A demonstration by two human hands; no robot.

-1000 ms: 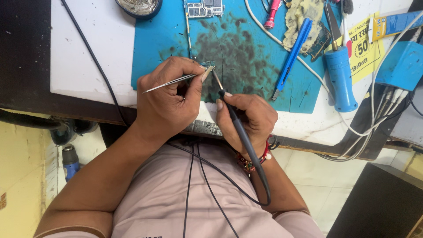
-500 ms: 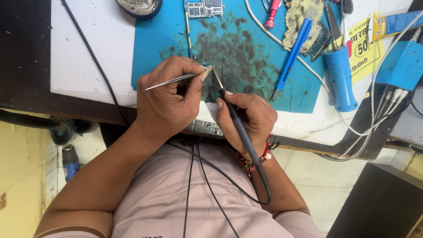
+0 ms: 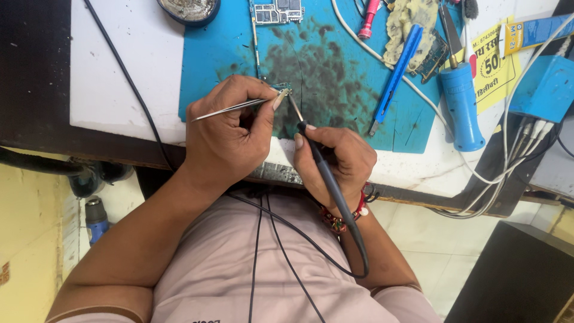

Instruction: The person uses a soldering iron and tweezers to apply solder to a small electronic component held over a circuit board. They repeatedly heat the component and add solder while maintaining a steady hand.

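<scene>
1. Gripping a dark soldering iron (image 3: pixel 326 173) like a pen, the right hand (image 3: pixel 335 158) has its fingers curled tight round the handle; the iron's cord loops down over the person's pale shirt (image 3: pixel 239 269).
2. Beside it, the left hand (image 3: pixel 230 134) pinches thin metal tweezers (image 3: pixel 236 107) between thumb and fingers, the other fingers folded in.
3. Both tool tips meet at a tiny circuit piece (image 3: pixel 282 88) lying on the blue work mat (image 3: pixel 221 54), just beyond the knuckles of the left hand and just ahead of the right hand's fingertips. The iron's tip slants up and left to it; the tweezers come in from the left.
4. The mat, stained dark in the middle, lies on a white bench top (image 3: pixel 119 72).
5. Further right on the mat lie a blue pen-shaped tool (image 3: pixel 396 70) and, on the bench, a thick blue handle (image 3: pixel 463 104).
6. At the far edge sit a phone circuit board (image 3: pixel 276 11), a round tin (image 3: pixel 189 9) and a pink tool (image 3: pixel 369 18).
</scene>
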